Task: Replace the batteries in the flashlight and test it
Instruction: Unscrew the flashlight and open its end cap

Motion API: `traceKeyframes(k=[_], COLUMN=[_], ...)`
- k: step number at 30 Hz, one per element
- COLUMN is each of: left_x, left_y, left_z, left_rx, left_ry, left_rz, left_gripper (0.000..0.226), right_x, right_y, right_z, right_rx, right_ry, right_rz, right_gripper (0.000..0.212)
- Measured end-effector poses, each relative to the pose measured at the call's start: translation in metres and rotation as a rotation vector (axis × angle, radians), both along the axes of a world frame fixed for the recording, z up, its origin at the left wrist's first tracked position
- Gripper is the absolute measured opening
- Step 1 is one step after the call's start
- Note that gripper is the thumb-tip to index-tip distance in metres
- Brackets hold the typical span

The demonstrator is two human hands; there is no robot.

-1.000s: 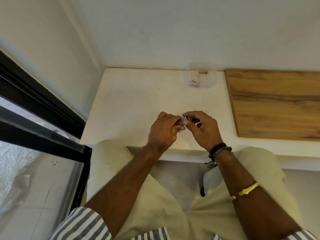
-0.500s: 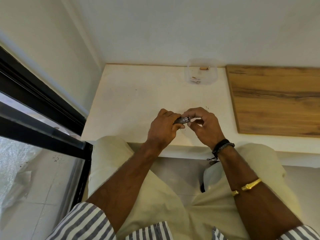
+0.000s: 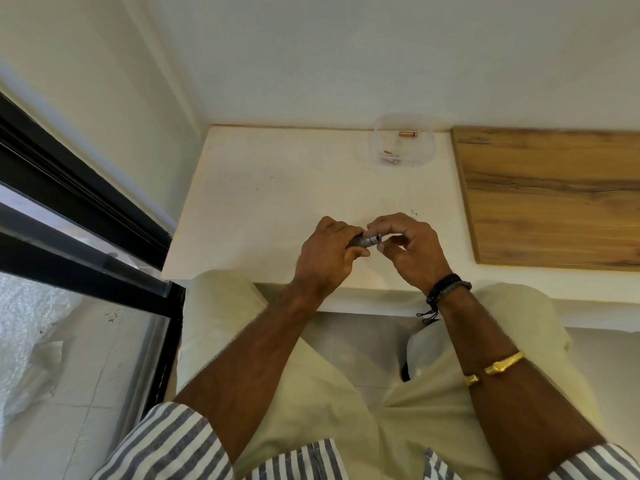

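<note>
A small dark grey flashlight point(image 3: 366, 240) is held level above the near edge of the white table point(image 3: 263, 202). My left hand point(image 3: 327, 258) is wrapped around its body, hiding most of it. My right hand point(image 3: 410, 247) pinches the flashlight's exposed right end between thumb and fingertips. A copper-coloured battery point(image 3: 407, 134) lies in a clear plastic container point(image 3: 403, 140) at the back of the table, with other small pieces point(image 3: 390, 157) beside it.
A wooden board point(image 3: 554, 199) covers the table's right side. A white wall stands directly behind the table. A black-framed glass door point(image 3: 79, 237) is on the left. My knees in beige trousers sit under the table's front edge.
My hands have stayed together on the flashlight. The right fingers have shifted their grip on its end, leaving more of the grey end visible. The head camera has tipped slightly.
</note>
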State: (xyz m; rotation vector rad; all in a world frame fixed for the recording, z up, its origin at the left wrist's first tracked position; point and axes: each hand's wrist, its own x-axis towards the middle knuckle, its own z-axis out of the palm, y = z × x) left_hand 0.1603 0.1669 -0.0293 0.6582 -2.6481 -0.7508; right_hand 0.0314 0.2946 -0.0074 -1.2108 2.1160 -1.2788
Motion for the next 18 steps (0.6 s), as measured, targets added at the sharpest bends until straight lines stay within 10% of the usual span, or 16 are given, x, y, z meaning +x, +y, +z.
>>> traceKeyframes(k=[11, 18], left_x=[-0.0006, -0.001], left_y=[0.0023, 0.0024], left_z=[-0.0022, -0.0021], left_rx=[0.016, 0.007], left_ry=[-0.021, -0.027], left_rz=[-0.016, -0.008], left_gripper=[0.032, 0.033], right_x=[0.0001, 0.0001], right_y=[0.0005, -0.0001], right_z=[-0.0059, -0.0006], right_rx=[0.054, 0.007], right_ry=[0.039, -0.083], right_rz=[-0.101, -0.034], right_gripper=[0.012, 0.034])
